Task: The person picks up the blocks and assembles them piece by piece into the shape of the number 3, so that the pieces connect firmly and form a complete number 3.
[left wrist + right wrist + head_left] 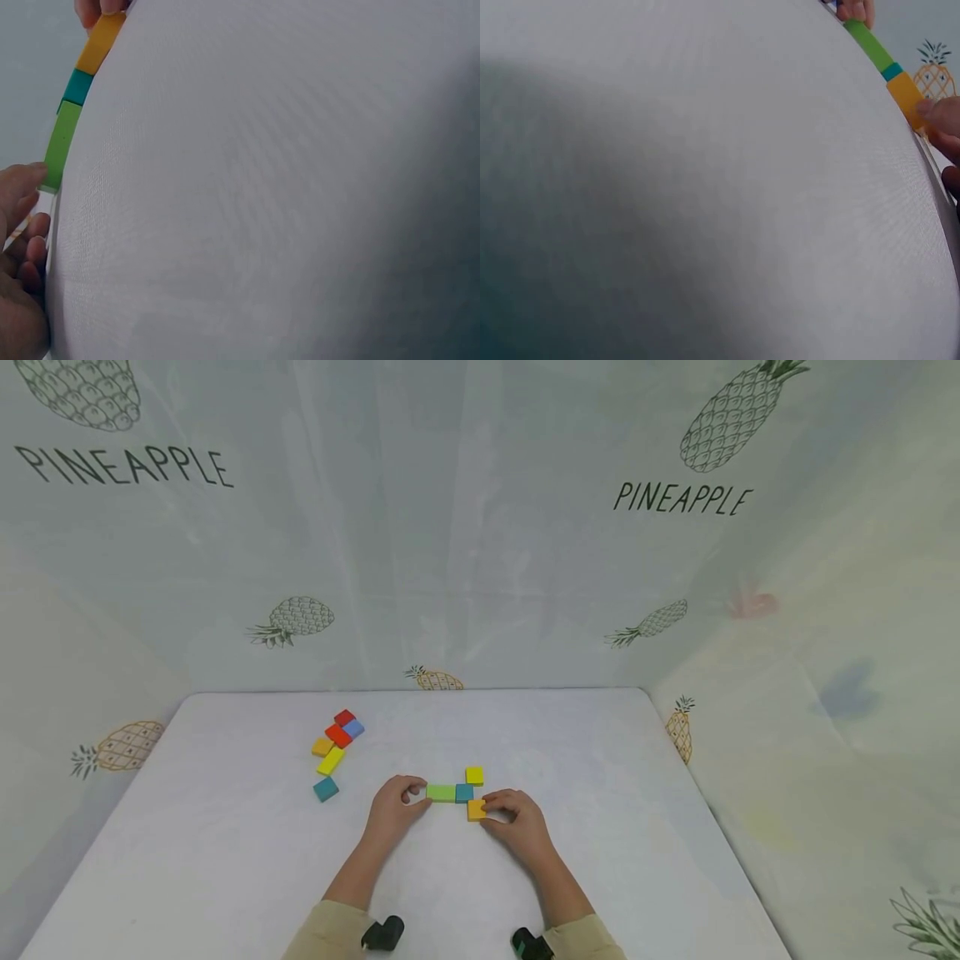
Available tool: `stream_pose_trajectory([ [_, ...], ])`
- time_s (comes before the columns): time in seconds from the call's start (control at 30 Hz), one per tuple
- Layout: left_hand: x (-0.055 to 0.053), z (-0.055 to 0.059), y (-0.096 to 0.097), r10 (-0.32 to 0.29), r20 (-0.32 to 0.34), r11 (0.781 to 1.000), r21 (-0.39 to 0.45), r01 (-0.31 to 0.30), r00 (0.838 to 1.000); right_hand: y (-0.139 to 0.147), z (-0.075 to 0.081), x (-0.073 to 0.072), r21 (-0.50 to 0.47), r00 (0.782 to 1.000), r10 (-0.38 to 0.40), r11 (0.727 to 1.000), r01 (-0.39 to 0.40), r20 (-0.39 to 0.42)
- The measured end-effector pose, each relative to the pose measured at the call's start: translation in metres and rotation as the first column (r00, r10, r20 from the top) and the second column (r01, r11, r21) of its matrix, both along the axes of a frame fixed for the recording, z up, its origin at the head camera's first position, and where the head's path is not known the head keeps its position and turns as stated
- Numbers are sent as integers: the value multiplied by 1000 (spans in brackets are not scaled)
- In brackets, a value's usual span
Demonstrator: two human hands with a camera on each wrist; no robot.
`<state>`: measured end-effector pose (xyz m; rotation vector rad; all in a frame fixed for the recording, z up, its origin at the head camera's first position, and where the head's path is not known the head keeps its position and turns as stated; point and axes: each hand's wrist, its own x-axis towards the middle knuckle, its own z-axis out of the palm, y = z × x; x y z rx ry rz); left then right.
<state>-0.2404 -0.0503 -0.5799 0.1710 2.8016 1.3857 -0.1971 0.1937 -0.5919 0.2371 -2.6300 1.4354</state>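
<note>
A light green block (pixel 441 793) lies on the white table, its right end against a teal block (pixel 464 793). My left hand (pixel 393 810) pinches the green block's left end between thumb and forefinger. Just below the teal block, my right hand (pixel 523 827) grips an orange block (pixel 476 811) by its right side with thumb and fingers. A yellow block (pixel 474 776) sits above the teal one, near its upper right corner. The left wrist view shows the green block (pixel 61 146) at my left thumb; in the right wrist view, my right thumb is on the orange block (pixel 906 99).
Several more blocks lie to the left on the table (pixel 600 752): a dark red one (pixel 344 717), a blue one (pixel 354 728), a red one (pixel 339 736), an orange one (pixel 322 747), a yellow one (pixel 331 762) and a teal one (pixel 326 789). A pineapple-print cloth hangs behind.
</note>
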Motion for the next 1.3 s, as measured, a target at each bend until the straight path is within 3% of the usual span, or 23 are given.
stream_pose_trajectory([
  [0.27,2,2,-1,-4,32,1000,16,3,999,-1,5,3,-51,1000,-11,999,11,10],
  [0.47,3,7,-9,-18,126,999,48,12,992,-6,7,2,-135,993,-67,988,80,93],
  [0.57,5,14,-19,2,166,998,62,-13,986,-11,12,1,-158,995,-78,984,88,67],
  [0.7,10,29,-38,43,193,994,95,-62,980,-23,26,-3,-151,999,-15,989,10,-30],
  [0.8,14,39,-52,74,209,991,95,-96,975,-35,37,-8,-156,997,46,986,-55,-56],
  [1.0,21,45,-84,126,204,988,58,-140,971,-70,45,-20,-173,994,104,979,-106,-21],
  [1.3,31,46,-127,169,200,979,81,-188,965,-123,58,-30,-136,980,198,972,-193,17],
])
